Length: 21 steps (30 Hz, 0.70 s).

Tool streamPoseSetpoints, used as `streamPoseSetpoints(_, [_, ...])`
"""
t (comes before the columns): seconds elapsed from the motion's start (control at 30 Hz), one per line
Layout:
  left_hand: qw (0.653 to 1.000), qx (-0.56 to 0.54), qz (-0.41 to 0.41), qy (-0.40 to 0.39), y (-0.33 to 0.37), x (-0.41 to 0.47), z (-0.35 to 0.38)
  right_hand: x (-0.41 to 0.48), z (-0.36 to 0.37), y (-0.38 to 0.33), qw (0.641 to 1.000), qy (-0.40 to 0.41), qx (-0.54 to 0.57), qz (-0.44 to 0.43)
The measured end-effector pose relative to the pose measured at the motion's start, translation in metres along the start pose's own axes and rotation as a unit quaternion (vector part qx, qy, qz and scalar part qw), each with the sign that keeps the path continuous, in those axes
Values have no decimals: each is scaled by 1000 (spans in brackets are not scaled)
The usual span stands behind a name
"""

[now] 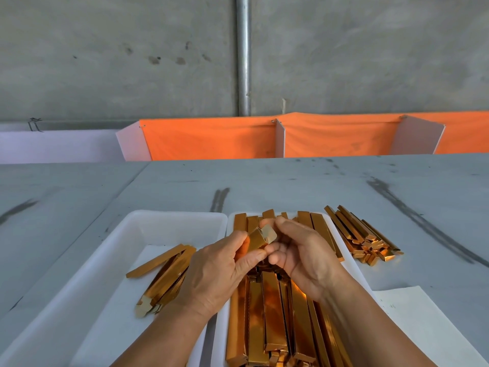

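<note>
Both hands hold one slim gold carton box [258, 241] above the right tray. My left hand [217, 274] grips its body from the left. My right hand [301, 252] pinches its far end, where a pale end flap [268, 233] stands open. Below them the right white tray [341, 250] is packed with several long gold boxes [272, 319] lying lengthwise. The left white tray [127, 234] holds a small fan of flat gold box blanks [164, 274].
A loose heap of gold boxes [362, 239] lies on the grey table [291, 181] right of the trays. A white paper sheet [412, 313] sits at the near right. Orange cloth with white dividers [211, 139] lines the table's far edge, before a concrete wall.
</note>
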<state>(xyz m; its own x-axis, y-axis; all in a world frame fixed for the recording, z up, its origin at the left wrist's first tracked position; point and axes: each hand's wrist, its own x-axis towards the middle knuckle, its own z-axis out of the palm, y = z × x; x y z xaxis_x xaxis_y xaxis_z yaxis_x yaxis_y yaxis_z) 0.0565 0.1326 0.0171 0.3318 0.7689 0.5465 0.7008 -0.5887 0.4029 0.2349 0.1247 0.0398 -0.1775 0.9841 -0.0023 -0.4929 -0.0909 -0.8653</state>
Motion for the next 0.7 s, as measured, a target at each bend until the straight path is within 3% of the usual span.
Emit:
streamPoseSetpoints(0.13, [1000, -2, 0, 0, 0, 0, 0, -1, 1, -1, 1000, -9, 17, 1])
streamPoseSetpoints(0.7, [999, 33, 1, -15, 7, 1, -3, 0, 1, 3, 989, 48, -134, -38])
